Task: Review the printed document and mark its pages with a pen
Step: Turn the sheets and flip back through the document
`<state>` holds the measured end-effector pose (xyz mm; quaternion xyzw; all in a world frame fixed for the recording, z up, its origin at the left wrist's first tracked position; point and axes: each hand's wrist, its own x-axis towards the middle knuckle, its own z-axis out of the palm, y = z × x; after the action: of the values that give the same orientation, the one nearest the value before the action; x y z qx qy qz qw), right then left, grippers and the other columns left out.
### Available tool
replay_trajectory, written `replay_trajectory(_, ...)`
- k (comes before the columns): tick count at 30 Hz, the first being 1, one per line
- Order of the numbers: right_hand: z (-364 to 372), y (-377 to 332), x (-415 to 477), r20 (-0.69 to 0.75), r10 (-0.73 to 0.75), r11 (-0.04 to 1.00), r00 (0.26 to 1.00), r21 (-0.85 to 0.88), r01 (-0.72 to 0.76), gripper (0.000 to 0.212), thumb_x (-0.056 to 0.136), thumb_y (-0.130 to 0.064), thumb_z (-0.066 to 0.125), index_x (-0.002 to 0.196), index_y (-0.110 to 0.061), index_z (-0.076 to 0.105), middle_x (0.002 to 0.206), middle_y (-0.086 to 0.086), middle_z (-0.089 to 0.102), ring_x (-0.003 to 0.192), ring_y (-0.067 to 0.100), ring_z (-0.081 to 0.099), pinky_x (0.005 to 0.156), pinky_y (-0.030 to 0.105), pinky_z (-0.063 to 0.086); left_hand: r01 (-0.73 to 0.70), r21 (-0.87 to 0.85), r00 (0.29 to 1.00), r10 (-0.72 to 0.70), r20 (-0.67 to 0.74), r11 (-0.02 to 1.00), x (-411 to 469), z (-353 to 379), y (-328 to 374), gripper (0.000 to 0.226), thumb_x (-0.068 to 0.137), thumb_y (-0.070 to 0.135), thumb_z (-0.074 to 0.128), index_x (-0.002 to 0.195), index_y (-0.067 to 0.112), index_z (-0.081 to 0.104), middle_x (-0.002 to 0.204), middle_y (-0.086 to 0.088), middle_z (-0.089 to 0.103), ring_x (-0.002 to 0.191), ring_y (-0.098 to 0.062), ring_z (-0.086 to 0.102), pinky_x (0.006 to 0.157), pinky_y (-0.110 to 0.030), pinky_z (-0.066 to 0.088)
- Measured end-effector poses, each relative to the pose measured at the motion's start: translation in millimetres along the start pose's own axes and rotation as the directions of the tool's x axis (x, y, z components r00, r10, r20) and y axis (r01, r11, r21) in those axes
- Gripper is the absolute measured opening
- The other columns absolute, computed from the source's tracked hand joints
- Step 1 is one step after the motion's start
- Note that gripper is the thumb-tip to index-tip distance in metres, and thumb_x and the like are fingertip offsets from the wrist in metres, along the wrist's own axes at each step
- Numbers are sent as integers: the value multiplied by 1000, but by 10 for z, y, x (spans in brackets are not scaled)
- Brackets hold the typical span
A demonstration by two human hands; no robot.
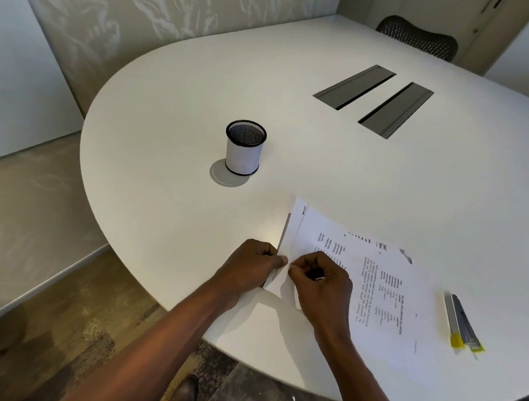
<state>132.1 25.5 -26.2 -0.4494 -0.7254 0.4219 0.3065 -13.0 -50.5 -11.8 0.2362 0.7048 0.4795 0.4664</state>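
**Both hands pinch the document's near-left edge**

Head view: the printed document (pixel 376 289) lies on the white surface (pixel 169 193), near its front edge. The left hand (pixel 249 269) and right hand (pixel 320 282) meet at the pages' left edge, fingers (pixel 284 259) grasping the paper. Two yellow-tipped pens (pixel 461 323) lie just right of the sheets. A mesh pen cup (pixel 245 147) stands well apart, farther back
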Motion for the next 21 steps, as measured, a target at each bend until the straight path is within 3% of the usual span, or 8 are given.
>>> replay_trajectory(4, 6, 27, 32, 22, -47, 999, 999, -7, 47, 3, 73, -27, 74, 75, -27, 72, 76, -16, 74, 70, 5, 67, 61, 9, 47, -11, 9, 1000, 11, 6, 1000, 11, -19, -33, 29, 96, 28, 75, 81, 4, 75, 79, -17, 75, 72, -26, 65, 76, -38, 49)
replay_trajectory(8, -15, 106, 46, 50, -110, 994, 993, -10, 111, 21, 82, -6, 81, 79, -24, 72, 81, -12, 73, 70, 7, 65, 63, 12, 47, -52, 21, 999, 52, 3, 998, 20, -36, -48, 27, 97, 24, 76, 72, 11, 76, 72, -7, 73, 69, -24, 66, 74, -38, 53)
replay_trajectory(12, -34, 141, 57, 71, -147, 989, 987, 10, 147, 25, 84, 0, 80, 81, -24, 71, 80, -10, 71, 68, 7, 62, 63, 12, 46, -62, 6, 998, 62, 14, 998, 31, -33, -68, 33, 99, 21, 74, 80, -4, 66, 69, -11, 61, 67, -24, 56, 73, -38, 50)
replay_trajectory(17, -57, 132, 93, 95, -180, 983, 979, 38, 177, 23, 85, -1, 80, 84, -23, 73, 79, -9, 70, 66, 7, 58, 63, 14, 46, -39, 29, 997, 37, 66, 999, 27, -26, -43, 34, 101, 19, 70, 67, 17, 66, 68, -5, 65, 66, -23, 60, 73, -36, 48)
replay_trajectory(21, -44, 111, 93, 97, -154, 986, 983, 83, 146, 18, 87, -5, 80, 86, -23, 75, 82, -7, 74, 69, 9, 62, 65, 19, 50, -32, 39, 999, 31, 44, 999, 14, -4, -39, 31, 101, 23, 70, 71, 15, 68, 70, -6, 61, 67, -22, 54, 72, -36, 43)
